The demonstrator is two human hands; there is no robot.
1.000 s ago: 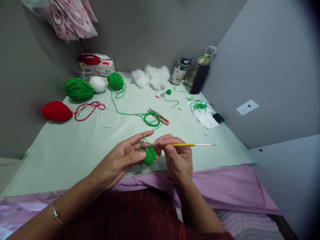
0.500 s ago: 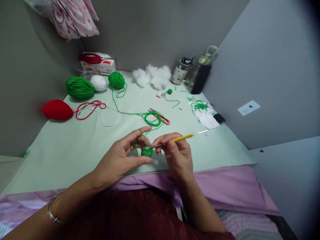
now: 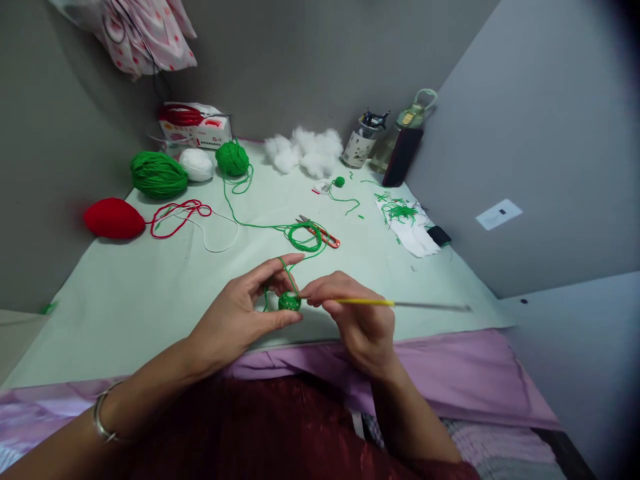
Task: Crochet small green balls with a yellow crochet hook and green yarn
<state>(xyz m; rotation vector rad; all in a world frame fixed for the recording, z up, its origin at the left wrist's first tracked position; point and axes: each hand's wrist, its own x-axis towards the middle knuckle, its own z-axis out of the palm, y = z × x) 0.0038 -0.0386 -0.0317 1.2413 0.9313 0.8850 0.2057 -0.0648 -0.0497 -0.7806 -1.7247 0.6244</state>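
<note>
Between the thumb and fingers of my left hand [image 3: 250,303] sits a small round green crochet piece [image 3: 289,302], with a little white showing at its top. Green yarn [image 3: 290,272] loops over my left index finger and runs down to the piece. My right hand [image 3: 357,320] is closed around a crochet hook with a yellow handle [image 3: 367,302]. The hook's thin tip meets the top edge of the piece; its long metal rear end points right and is blurred. Beyond my hands, a coil of green yarn [image 3: 305,237] lies over orange-handled scissors [image 3: 329,239].
Red yarn [image 3: 114,219], a large green skein [image 3: 159,175], a white ball [image 3: 197,165] and a green ball [image 3: 232,159] stand at left. White stuffing [image 3: 305,152] lies at the back. A pen holder [image 3: 359,143], bottle [image 3: 411,119], phone [image 3: 403,158] and yarn scraps [image 3: 401,212] are at right.
My right hand has turned the crochet hook so that its rear end swings down and to the right. The crochet piece has shifted slightly left within my left hand.
</note>
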